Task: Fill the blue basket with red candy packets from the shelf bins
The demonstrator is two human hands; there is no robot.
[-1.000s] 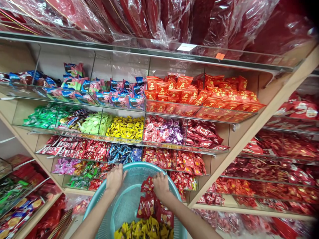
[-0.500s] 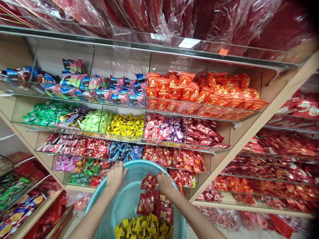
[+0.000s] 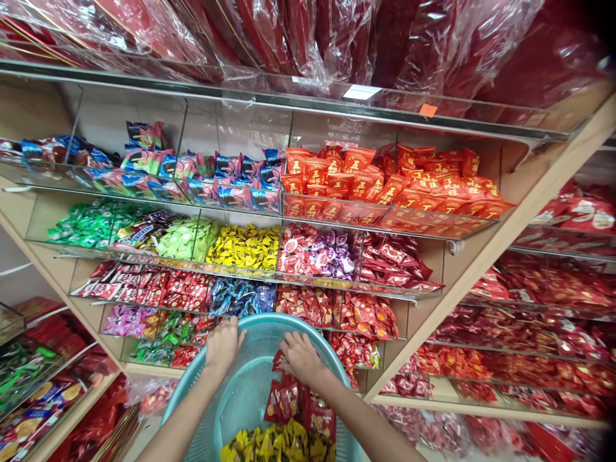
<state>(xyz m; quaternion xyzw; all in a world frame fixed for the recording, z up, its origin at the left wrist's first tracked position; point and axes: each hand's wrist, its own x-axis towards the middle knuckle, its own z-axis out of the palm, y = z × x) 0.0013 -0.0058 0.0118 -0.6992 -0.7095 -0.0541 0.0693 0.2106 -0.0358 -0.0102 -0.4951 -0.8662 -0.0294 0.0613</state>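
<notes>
My left hand [image 3: 223, 346] is closed over the far left rim of a round teal plastic basket [image 3: 190, 385]. Inside the basket, my right hand [image 3: 301, 357] has its fingers spread above a pile of dark red wrapped packets [image 3: 283, 399], partly covering them. It looks empty, though its palm side is hidden. Yellow wrapped candies [image 3: 269, 444] lie in the near part of the basket, beside the red packets.
Glass-fronted shelves ahead hold yellow candies [image 3: 243, 249], red packets [image 3: 304, 305], orange-red packets [image 3: 337, 170] and green sweets [image 3: 89, 221]. A wooden upright [image 3: 481, 247] divides them from more red goods on the right. Plastic-wrapped red items [image 3: 289, 42] sit on top.
My right hand has opened, its fingers spreading away from the red packets, which now lie in the basket. My left hand keeps its grip on the rim.
</notes>
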